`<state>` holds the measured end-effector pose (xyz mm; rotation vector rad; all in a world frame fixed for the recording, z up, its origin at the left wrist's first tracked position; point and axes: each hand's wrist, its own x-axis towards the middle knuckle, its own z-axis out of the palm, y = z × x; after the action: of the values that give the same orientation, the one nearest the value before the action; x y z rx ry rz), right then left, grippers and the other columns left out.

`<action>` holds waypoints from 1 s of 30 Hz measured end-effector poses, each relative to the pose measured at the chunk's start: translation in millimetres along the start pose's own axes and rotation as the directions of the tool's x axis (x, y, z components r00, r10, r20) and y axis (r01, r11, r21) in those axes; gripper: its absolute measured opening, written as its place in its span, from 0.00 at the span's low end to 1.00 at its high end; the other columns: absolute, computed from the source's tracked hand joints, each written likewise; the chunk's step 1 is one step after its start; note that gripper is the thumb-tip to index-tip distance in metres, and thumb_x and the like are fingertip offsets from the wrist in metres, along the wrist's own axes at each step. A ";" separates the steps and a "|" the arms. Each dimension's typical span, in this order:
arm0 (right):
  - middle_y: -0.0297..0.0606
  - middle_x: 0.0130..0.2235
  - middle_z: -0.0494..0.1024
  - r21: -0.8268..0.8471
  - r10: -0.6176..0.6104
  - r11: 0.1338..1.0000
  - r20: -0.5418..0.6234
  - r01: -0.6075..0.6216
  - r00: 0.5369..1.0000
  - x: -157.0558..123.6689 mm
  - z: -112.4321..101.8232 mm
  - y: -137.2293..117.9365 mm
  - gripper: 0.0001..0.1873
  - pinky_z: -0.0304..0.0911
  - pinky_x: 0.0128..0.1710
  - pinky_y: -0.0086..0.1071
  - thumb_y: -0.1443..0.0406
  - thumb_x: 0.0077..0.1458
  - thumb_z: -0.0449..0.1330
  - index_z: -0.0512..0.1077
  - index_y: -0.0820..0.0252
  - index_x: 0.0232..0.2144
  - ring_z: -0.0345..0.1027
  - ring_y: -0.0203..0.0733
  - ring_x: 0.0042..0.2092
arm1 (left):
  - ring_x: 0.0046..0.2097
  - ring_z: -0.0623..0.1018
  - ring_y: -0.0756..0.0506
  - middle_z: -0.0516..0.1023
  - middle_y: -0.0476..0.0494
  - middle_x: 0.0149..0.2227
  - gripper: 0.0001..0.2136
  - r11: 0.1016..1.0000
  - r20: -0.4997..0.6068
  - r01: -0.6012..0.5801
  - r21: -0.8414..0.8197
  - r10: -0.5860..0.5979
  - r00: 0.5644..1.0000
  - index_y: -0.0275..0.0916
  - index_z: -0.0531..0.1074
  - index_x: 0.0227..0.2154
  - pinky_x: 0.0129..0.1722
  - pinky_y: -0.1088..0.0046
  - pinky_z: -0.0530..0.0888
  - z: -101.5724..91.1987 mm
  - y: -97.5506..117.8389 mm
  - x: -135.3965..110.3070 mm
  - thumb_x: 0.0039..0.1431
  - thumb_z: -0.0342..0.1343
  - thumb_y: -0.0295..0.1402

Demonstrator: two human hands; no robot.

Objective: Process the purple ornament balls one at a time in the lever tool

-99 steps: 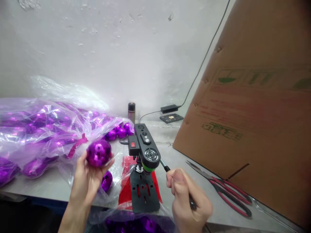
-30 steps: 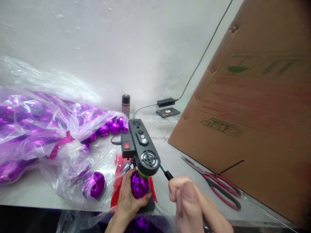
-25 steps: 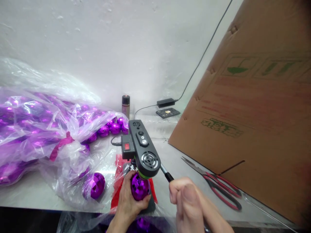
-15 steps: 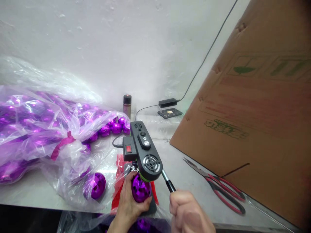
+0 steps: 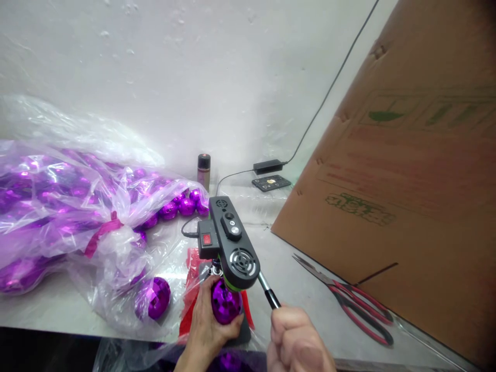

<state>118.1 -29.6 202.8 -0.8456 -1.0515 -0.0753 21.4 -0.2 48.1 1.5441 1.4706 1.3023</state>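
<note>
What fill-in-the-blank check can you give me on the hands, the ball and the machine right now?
1. The left hand holds a ball coloured ____.
2. That ball sits directly ____ the black machine.
3. The right hand has its grip closed on the machine's ____.
4. The scissors with red handles lie on the table in front of the ____ box.

Missing words: purple; under; lever; cardboard

On the tabletop, the small press stands near the front edge, at its middle. A bag of balls fills the left side; 1 ball lies inside it near the front edge. Scissors lie right of the press, before the leaning cardboard. A can and an adapter sit along the back edge.
</note>
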 end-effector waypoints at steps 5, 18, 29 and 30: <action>0.25 0.24 0.55 0.027 -0.032 0.999 -0.016 0.032 0.999 -0.1 0.0 4.4 0.26 0.50 0.23 0.28 0.69 0.80 0.55 0.62 0.56 0.24 0.53 0.29 0.22 | 0.58 0.88 0.26 0.87 0.31 0.57 0.36 1.000 -0.010 -0.005 0.012 0.006 1.000 0.38 0.75 0.61 0.62 0.40 0.85 1.2 -3.0 1.5 0.46 0.71 0.40; 0.25 0.22 0.64 0.051 -0.065 0.997 0.014 0.064 0.998 1.3 -0.3 9.9 0.27 0.51 0.21 0.27 0.68 0.80 0.53 0.60 0.56 0.23 0.55 0.28 0.20 | 0.57 0.89 0.25 0.88 0.32 0.56 0.36 0.999 -0.031 -0.021 0.034 0.022 0.999 0.39 0.77 0.60 0.61 0.39 0.86 6.7 -12.3 1.4 0.44 0.72 0.40; 0.25 0.21 0.59 -0.006 -0.053 0.999 -0.027 0.052 0.998 -1.7 5.0 8.5 0.27 0.51 0.21 0.28 0.67 0.80 0.51 0.58 0.55 0.23 0.54 0.29 0.19 | 0.60 0.89 0.25 0.88 0.28 0.59 0.35 0.999 0.078 -0.013 0.036 0.010 0.997 0.36 0.78 0.61 0.63 0.39 0.87 -4.5 -11.4 6.9 0.48 0.74 0.40; 0.26 0.21 0.59 -0.021 -0.029 0.999 -0.032 0.028 0.999 -5.8 3.0 10.0 0.27 0.51 0.22 0.29 0.68 0.80 0.49 0.58 0.55 0.24 0.55 0.29 0.19 | 0.60 0.89 0.25 0.88 0.27 0.59 0.36 0.999 0.079 -0.009 0.032 0.007 0.997 0.35 0.78 0.61 0.64 0.39 0.86 -5.4 -11.4 7.3 0.48 0.74 0.40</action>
<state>117.2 -22.7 193.2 -0.8453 -1.0344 -0.1234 11.7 7.9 41.0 1.6053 1.4442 1.2137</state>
